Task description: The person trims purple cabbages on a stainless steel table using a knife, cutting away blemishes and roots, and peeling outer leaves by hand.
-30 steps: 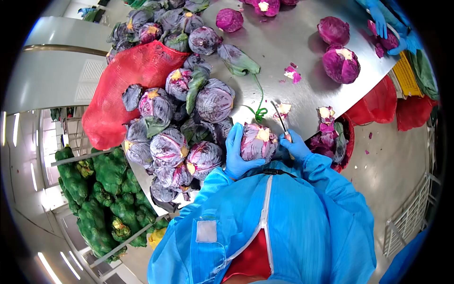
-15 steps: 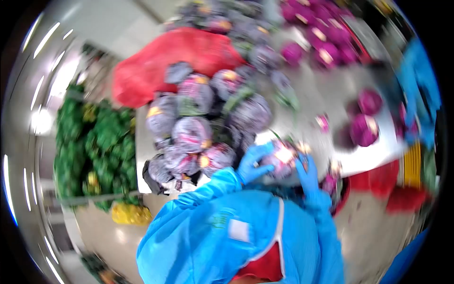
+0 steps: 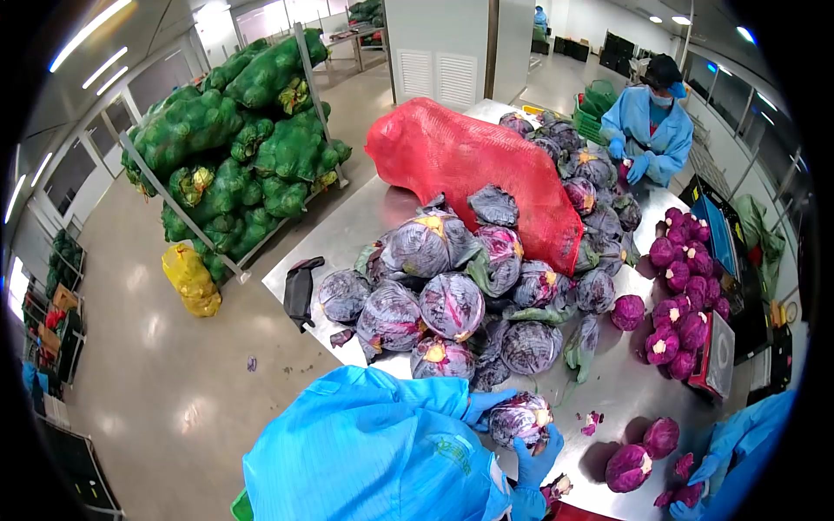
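Note:
A red cabbage [image 3: 519,418] with some dull purple outer leaves and a pale cut stem sits between my two blue-gloved hands at the near table edge. My left hand [image 3: 485,406] grips its left side, the fingers partly hidden behind it. On the lower right, my right hand [image 3: 539,457] has its fingers curled against the same cabbage. Left of it lies a pile of untrimmed red cabbages [image 3: 452,306] with loose leaves. A small leaf scrap [image 3: 592,423] rests on the steel table [image 3: 599,382] just right of my hands.
A red mesh sack [image 3: 473,165] lies behind the pile. Trimmed purple cabbages [image 3: 628,468] stand to the right, with more beyond beside a scale [image 3: 715,358]. Another person's blue sleeve [image 3: 738,447] enters at right; a co-worker [image 3: 650,126] stands farther back. Green sacks [image 3: 252,139] fill a rack at left.
The camera view has tilted up and swung, so more of the room shows and the table appears rotated. Both hands stay at the cabbage, my right hand now closer against it.

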The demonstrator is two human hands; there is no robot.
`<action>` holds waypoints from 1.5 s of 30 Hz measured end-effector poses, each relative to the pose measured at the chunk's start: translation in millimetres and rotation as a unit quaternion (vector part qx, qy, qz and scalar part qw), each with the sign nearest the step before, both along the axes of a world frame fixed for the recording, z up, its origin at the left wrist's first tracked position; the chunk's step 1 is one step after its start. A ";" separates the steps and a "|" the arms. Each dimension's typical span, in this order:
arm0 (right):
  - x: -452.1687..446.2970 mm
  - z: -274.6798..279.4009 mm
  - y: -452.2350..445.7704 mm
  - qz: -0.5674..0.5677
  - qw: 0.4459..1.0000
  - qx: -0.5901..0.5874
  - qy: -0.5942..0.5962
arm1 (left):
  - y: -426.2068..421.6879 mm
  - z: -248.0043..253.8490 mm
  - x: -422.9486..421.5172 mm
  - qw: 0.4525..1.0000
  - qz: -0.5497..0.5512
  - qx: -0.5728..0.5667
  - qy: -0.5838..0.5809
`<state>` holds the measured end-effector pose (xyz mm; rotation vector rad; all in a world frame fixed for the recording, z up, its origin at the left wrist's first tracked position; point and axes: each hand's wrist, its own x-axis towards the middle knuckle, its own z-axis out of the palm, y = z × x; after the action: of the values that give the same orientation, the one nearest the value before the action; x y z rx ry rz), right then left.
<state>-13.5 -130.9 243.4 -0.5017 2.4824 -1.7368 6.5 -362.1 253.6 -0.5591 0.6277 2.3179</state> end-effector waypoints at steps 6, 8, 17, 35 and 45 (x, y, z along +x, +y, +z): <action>-3.2 -28.1 21.5 -0.001 0.998 0.019 0.065 | 8.5 -82.6 -7.9 0.993 0.027 0.102 -0.050; -1.5 -43.2 27.5 -0.022 0.997 -0.036 0.059 | 10.0 -72.6 -4.8 0.992 -0.005 0.078 -0.095; 8.6 -39.9 41.2 -0.088 0.995 -0.044 -0.028 | 18.9 -55.5 -20.7 0.969 0.055 -0.055 -0.234; -22.6 -56.2 39.6 -0.045 0.988 -0.142 -0.050 | 2.5 -73.6 -33.1 0.986 0.003 -0.156 0.058; -38.6 -20.9 33.2 -0.008 0.986 -0.135 -0.101 | -5.9 24.6 -46.0 0.973 0.024 -0.098 0.207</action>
<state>-52.1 -97.8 222.5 -0.3031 2.1344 -2.0319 -39.5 -368.0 278.2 -0.1720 1.0556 2.4539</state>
